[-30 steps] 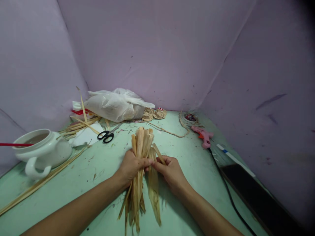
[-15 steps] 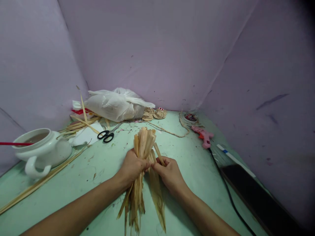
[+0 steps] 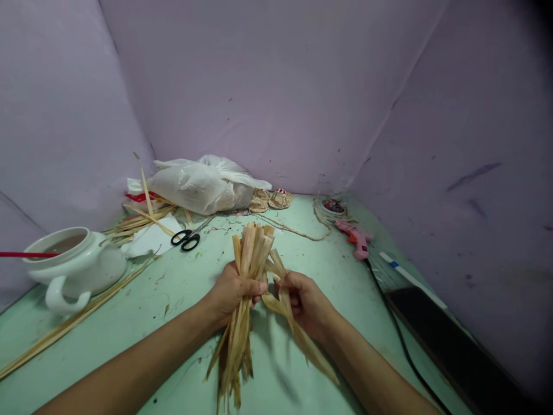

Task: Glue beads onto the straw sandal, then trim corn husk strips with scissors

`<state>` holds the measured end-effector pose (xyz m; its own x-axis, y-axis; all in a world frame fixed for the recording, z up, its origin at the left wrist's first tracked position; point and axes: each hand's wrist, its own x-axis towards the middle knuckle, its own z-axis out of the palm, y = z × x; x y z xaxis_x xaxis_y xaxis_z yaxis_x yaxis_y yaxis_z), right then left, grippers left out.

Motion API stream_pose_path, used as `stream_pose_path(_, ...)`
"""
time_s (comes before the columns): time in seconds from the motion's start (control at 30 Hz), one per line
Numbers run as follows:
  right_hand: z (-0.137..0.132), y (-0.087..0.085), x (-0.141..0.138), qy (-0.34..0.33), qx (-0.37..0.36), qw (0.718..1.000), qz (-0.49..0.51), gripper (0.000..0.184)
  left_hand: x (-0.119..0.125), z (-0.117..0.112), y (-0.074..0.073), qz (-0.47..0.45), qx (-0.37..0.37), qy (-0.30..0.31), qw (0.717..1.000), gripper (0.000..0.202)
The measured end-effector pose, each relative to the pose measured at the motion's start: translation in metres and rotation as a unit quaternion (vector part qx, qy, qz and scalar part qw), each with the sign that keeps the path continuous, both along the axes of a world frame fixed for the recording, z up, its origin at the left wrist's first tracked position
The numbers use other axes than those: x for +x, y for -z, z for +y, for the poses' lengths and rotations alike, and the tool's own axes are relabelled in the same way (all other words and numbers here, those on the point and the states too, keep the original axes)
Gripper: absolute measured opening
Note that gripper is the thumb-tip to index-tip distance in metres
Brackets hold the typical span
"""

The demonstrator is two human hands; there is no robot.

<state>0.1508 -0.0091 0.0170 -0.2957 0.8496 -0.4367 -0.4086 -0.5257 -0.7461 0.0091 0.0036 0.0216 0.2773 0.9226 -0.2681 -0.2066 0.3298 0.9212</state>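
Observation:
My left hand [image 3: 235, 291] is closed round a thick bundle of dried, straw-coloured leaf strips [image 3: 253, 251], held upright with ragged ends hanging below the fist. Just to its right, my right hand [image 3: 305, 300] pinches a loose dried leaf strip [image 3: 298, 331] between thumb and fingers. This strip's long tail droops toward the right forearm, and its upper end curls close to the bundle. Whether the strip is still joined to the bundle behind my left thumb I cannot tell.
Black-handled scissors [image 3: 185, 237], a white pot [image 3: 82, 268] with liquid and a red stick, and long strips [image 3: 78, 320] lie left. A plastic bag [image 3: 203, 184] and small woven pieces [image 3: 280, 199] stand at the back. Right are a pink glue gun [image 3: 356, 239] and a dark slab [image 3: 449, 346].
My right hand has moved slightly right, away from the bundle, drawing the strip with it. The strip's tail has swung out to the right. My left hand stays round the bundle.

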Motion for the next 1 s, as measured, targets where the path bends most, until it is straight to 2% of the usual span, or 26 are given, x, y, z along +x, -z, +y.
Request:
stream_pose_path(0.17,0.012,-0.013,0.022,0.036,-0.011,0.998,0.050,0.006,-0.003,0.003,-0.001,0.023,0.011,-0.017,1.000,0.020)
stream_pose_path(0.3,0.016,-0.033,0.058,0.065,0.006,0.983,0.169,0.004,-0.004,0.005,-0.003,0.023,0.009,-0.023,0.999,0.018)
stream_pose_path(0.43,0.010,-0.050,0.101,0.057,0.087,0.934,0.342,0.010,-0.003,0.006,-0.002,0.020,0.001,-0.033,0.999,0.018)
stream_pose_path(0.5,0.007,-0.056,0.114,0.075,0.131,0.908,0.390,0.013,-0.004,0.007,-0.001,0.017,-0.002,-0.032,0.999,0.018)
stream_pose_path(0.53,0.006,-0.058,0.116,0.086,0.144,0.904,0.393,0.012,-0.004,0.007,0.000,0.016,-0.003,-0.031,0.999,0.018)
stream_pose_path(0.6,0.006,-0.057,0.109,0.097,0.139,0.924,0.342,0.014,-0.005,0.008,0.002,0.013,-0.004,-0.030,0.999,0.018)
stream_pose_path(0.7,0.005,-0.044,0.073,0.071,0.082,0.985,0.133,0.024,-0.005,0.007,0.003,0.010,-0.003,-0.029,1.000,0.018)
stream_pose_path(0.73,0.004,-0.036,0.057,0.069,0.079,0.993,0.052,0.026,-0.005,0.006,0.003,0.009,-0.002,-0.029,1.000,0.018)
stream_pose_path(0.8,0.000,-0.020,0.027,0.022,0.082,0.994,-0.070,0.031,-0.003,0.003,0.003,0.001,0.001,-0.026,1.000,0.018)
stream_pose_path(0.9,-0.008,-0.006,0.001,-0.057,0.092,0.993,-0.045,0.031,0.000,-0.001,0.002,-0.029,-0.005,-0.010,1.000,0.020)
stream_pose_path(1.0,-0.011,-0.006,-0.002,-0.052,0.067,0.996,-0.017,0.038,0.001,-0.002,0.001,-0.041,-0.011,0.000,0.999,0.026)
